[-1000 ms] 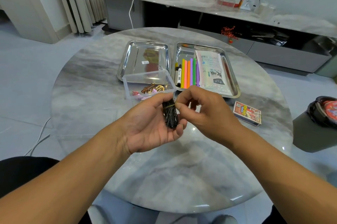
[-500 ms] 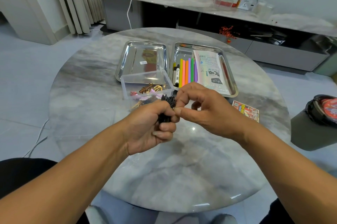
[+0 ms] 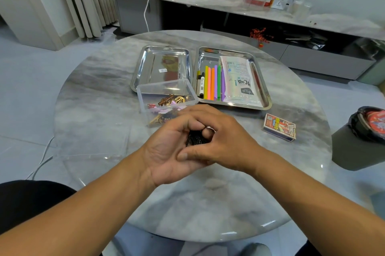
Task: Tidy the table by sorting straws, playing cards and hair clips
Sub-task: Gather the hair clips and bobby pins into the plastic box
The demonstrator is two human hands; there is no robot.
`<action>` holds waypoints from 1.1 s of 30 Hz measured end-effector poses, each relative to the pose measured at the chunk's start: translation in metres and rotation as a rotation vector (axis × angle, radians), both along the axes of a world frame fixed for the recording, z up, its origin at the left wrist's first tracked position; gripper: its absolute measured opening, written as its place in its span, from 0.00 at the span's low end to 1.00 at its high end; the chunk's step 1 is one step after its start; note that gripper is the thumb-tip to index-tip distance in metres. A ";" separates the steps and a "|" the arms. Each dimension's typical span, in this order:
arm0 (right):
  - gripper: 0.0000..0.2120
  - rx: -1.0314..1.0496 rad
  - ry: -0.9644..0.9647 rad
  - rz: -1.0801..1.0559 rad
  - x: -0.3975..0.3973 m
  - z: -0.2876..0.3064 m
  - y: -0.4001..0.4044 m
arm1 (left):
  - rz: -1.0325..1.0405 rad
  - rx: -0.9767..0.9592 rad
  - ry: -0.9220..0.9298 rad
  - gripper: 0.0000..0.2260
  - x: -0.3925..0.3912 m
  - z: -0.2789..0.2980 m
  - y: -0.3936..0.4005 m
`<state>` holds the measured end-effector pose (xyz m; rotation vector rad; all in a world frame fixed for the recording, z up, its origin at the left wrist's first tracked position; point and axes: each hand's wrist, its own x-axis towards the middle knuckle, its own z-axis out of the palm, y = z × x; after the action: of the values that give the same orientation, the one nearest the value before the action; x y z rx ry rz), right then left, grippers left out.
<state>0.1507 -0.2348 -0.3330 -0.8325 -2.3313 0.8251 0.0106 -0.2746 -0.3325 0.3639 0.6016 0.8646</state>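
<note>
**Black hairpin bundle now enclosed between both hands, short of the clip box**

I see my left hand (image 3: 166, 157) palm-up with its fingers curled round the bundle of thin black metal hairpins (image 3: 195, 138). My right hand (image 3: 220, 141) covers it from the right, fingers curled over the top and thumb pressed under the left palm; both grips are clenched on the bundle.

Change since a second ago: the bundle stood upright and exposed, with the right fingertips picking at its band. It is now tilted and mostly hidden between the two palms. I cannot tell whether the band is off.

Locations relative to the grip:
- Clear rectangular plastic box (image 3: 166, 97) holding brown and pink hair clips: just beyond, slightly left.
- Right-hand steel tray (image 3: 260, 80) with coloured straws (image 3: 212, 82) and a white packet: beyond, to the right.
- Empty-looking left-hand steel tray (image 3: 145, 61): beyond the box.
- Red-and-white card box (image 3: 279, 127): right, on the round marble bench (image 3: 93, 109).

Judgement: the pins are gathered for deposit. Next move is a short forward carry to the clear box; loose pins may slip out.
</note>
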 end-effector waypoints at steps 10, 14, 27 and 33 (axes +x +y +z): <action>0.34 -0.043 -0.004 0.038 -0.002 0.000 0.002 | 0.046 -0.021 -0.072 0.04 0.003 0.001 -0.002; 0.23 0.042 0.060 -0.017 -0.002 -0.004 0.001 | 0.019 0.005 -0.127 0.06 0.002 0.000 -0.003; 0.28 0.256 -0.121 0.090 0.005 -0.003 0.001 | 0.072 -0.117 -0.162 0.42 0.000 -0.003 -0.001; 0.35 0.388 -0.250 0.144 0.010 -0.007 0.004 | 0.096 -0.089 -0.037 0.41 0.002 -0.004 -0.002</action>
<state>0.1603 -0.2306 -0.3402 -0.6329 -2.6758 0.3126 0.0124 -0.2766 -0.3365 0.2397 0.6244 0.9312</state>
